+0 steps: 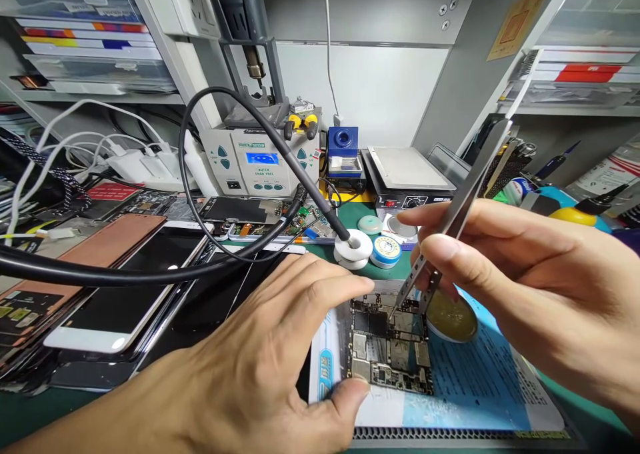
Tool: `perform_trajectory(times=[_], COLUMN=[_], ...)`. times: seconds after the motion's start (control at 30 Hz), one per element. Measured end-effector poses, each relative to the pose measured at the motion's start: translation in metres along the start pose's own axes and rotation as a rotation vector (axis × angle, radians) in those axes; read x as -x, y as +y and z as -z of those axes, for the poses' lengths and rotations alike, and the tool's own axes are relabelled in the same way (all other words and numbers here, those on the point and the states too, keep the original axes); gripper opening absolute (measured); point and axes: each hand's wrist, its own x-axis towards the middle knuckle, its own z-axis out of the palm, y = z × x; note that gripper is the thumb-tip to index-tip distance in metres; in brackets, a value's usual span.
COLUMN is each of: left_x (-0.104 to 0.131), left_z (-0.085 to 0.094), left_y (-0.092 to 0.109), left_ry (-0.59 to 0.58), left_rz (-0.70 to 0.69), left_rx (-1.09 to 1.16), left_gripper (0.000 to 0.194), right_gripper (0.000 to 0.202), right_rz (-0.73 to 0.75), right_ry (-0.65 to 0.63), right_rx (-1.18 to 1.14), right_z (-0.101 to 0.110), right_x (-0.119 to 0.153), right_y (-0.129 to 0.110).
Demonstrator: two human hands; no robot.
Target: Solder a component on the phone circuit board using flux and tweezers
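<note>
A phone circuit board [390, 347] lies on a blue and white printed sheet [465, 381] in front of me. My left hand [260, 361] rests beside it, thumb on the board's lower left corner and forefinger at its top edge, pinning it down. My right hand [520, 274] grips steel tweezers [463, 204], their tips touching the board's upper middle. A round tin of yellowish paste [451, 317] sits just right of the board, partly under my right fingers.
A thick black cable [150, 275] crosses the left side to a white stand [353, 247]. A hot-air station [263, 161] and a heating plate [405, 171] stand at the back. Phones and screens [125, 294] pile up on the left. Shelves line both sides.
</note>
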Motion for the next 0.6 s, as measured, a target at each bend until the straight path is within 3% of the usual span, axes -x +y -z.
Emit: perform_trajectory(times=[0.6], left_x=[0.0008], left_z=[-0.0006], left_y=[-0.0004], left_ry=[0.011], left_rz=[-0.03], left_rx=[-0.011], left_gripper=[0.065], right_gripper=[0.019], right_rz=[-0.025], right_ry=[-0.038], right_rx=[-0.044], right_z=[0.001], right_x=[-0.0025], right_y=[0.0017])
